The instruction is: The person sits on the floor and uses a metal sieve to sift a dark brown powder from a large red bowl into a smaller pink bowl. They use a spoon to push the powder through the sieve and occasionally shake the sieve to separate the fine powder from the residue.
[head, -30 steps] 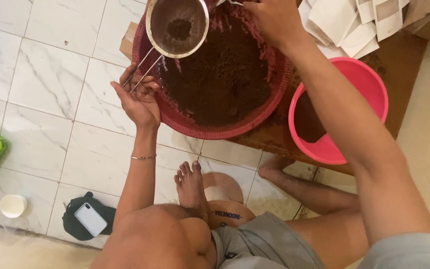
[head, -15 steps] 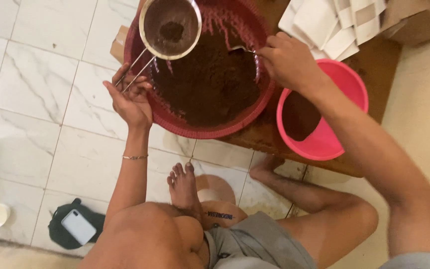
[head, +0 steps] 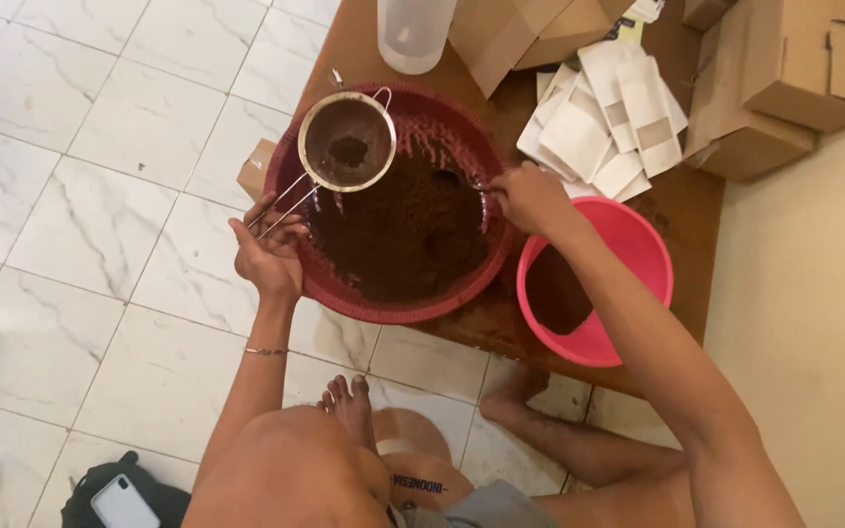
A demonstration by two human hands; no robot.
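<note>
Dark brown powder (head: 398, 240) fills most of a wide, round, dark-red plastic basin (head: 297, 264) that sits on a brown sheet (head: 682, 210) spread over the white marble-patterned floor tiles (head: 100, 196). The left hand (head: 268, 252) is closed around the wire handle of a round metal mesh sieve (head: 347, 143), holding it over the basin's far left side; a small clump of the same powder lies in the mesh. The right hand (head: 528, 196) is at the basin's right rim, fingers pinched together on a thin utensil whose tip dips into the powder; what kind of utensil it is I cannot tell. Just beside the basin, to the right, stands a smaller pink plastic bowl (head: 638, 244) with some powder in it. Beyond the hands lie a heap of small white paper pouches (head: 618, 122), brown cardboard boxes (head: 784, 88) and a translucent plastic jug (head: 413, 34). A phone (head: 124, 504) rests on a black bag near the person's knee.
</note>
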